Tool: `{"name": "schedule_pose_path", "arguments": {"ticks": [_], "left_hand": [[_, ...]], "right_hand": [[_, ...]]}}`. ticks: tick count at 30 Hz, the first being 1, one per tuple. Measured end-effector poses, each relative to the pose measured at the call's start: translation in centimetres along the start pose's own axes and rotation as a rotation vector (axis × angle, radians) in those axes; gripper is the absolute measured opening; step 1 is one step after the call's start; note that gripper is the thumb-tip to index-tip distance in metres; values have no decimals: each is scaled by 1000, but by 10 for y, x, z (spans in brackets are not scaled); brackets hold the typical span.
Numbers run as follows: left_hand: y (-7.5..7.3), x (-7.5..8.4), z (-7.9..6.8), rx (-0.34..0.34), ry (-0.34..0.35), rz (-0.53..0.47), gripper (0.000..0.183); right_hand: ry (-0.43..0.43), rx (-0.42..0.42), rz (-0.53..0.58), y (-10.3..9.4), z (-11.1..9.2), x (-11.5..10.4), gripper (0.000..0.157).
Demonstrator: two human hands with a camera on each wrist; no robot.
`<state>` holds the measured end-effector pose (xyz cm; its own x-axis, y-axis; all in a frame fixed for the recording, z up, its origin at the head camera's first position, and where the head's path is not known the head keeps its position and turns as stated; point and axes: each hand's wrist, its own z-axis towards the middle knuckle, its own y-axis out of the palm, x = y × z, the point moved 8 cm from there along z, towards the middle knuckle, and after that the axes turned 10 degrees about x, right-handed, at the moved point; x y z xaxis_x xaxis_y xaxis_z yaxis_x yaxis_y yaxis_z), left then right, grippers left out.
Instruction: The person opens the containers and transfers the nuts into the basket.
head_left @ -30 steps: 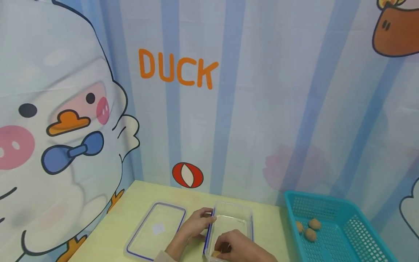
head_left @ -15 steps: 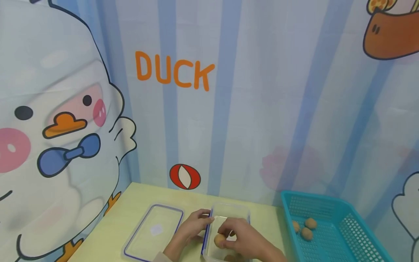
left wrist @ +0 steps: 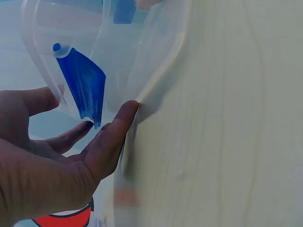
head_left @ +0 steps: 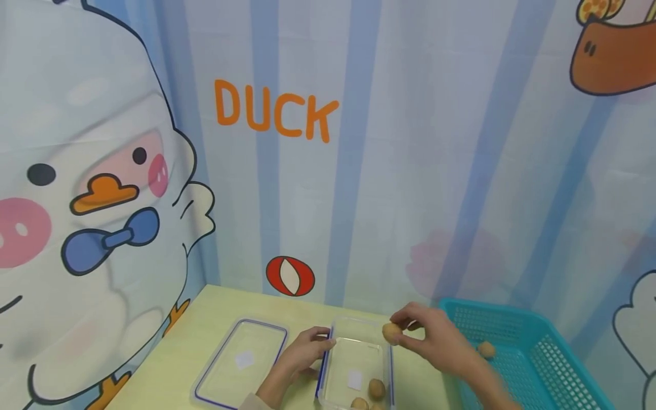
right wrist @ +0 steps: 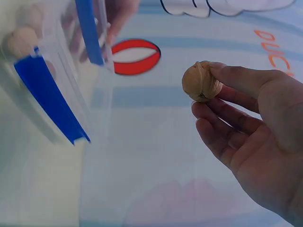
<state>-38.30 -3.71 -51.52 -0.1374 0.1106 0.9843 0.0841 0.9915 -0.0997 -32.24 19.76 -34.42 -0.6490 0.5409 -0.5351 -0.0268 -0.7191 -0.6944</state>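
My right hand [head_left: 430, 336] pinches a walnut [right wrist: 201, 82] between thumb and fingertips. In the head view it is raised by the right edge of a clear plastic container [head_left: 353, 353]. Several walnuts lie at the container's near end, one walnut [head_left: 376, 389] against its right side. My left hand [head_left: 307, 348] holds the container's left wall, thumb at the rim and fingers on the outside. The left wrist view shows those fingers [left wrist: 125, 113] around a blue latch flap [left wrist: 85, 82].
The container's blue-edged lid [head_left: 245, 359] lies flat on the yellow table [head_left: 230, 302] at left. A turquoise basket [head_left: 533, 364] stands at right, with a walnut [head_left: 486, 349] showing; my right forearm covers part of it. A printed curtain [head_left: 410, 171] hangs behind.
My right hand has lifted a walnut from inside the container and carried it up and right. My left hand stays on the container's wall.
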Motion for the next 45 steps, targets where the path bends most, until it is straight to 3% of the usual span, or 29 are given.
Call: {"name": "schedule_pose_path", "arguments": {"ticks": [9, 13, 18, 29, 37, 45], "left_hand": [[0, -4, 2, 3, -14, 4, 56], [-1, -2, 1, 1, -16, 7, 57], [-2, 0, 1, -2, -14, 13, 58], [-2, -2, 2, 7, -14, 22, 58], [0, -2, 4, 7, -24, 23, 59], [-2, -4, 5, 9, -31, 24, 59]], "right_hand": [[146, 135, -124, -63, -11, 41, 31], [199, 145, -166, -81, -17, 60, 34], [201, 204, -213, -96, -24, 85, 35], [347, 266, -240, -105, -47, 146, 44], [464, 231, -287, -97, -65, 181, 55], [514, 162, -333, -89, -67, 202, 50]]}}
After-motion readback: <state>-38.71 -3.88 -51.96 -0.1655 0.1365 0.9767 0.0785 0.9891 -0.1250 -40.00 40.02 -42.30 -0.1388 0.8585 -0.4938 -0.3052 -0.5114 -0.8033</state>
